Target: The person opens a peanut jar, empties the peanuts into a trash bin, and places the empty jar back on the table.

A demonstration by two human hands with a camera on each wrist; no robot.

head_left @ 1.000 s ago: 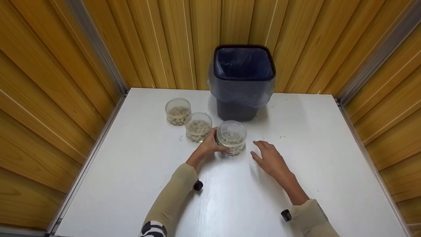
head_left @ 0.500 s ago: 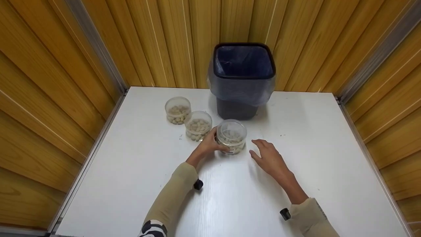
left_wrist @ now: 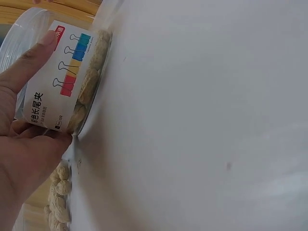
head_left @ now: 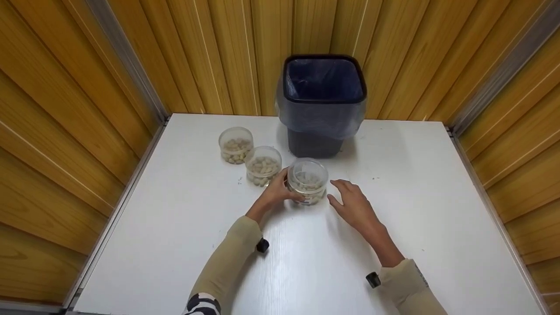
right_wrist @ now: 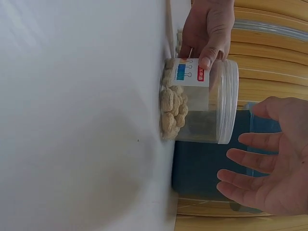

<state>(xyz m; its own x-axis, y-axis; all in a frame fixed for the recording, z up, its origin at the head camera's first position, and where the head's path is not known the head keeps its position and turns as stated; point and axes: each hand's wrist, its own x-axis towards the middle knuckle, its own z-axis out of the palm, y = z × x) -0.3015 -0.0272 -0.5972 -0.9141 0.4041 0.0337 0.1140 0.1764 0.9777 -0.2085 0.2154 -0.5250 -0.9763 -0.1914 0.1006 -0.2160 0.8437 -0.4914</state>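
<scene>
A clear round plastic jar [head_left: 307, 181] with a lid on top and unshelled peanuts inside stands on the white table. My left hand [head_left: 276, 191] grips its left side, thumb across the front label. In the left wrist view that label [left_wrist: 62, 72] shows coloured binder clips. My right hand [head_left: 355, 205] hovers just right of the jar, fingers spread and apart from it; in the right wrist view its fingers [right_wrist: 250, 159] are near the lid [right_wrist: 228, 101]. Left of the held jar stand two lidless jars of peanuts, a nearer one [head_left: 263, 166] and a farther one [head_left: 236, 145].
A dark bin [head_left: 316, 146] lined with a translucent bag stands behind the jars, near the back edge of the white table [head_left: 175, 227]. Wood-patterned panels [head_left: 227, 57] enclose the back and both sides. Small dark specks dot the tabletop.
My right hand has moved slightly left and forward, closer to the lidded jar. The left hand keeps its grip, and the jars stay in place.
</scene>
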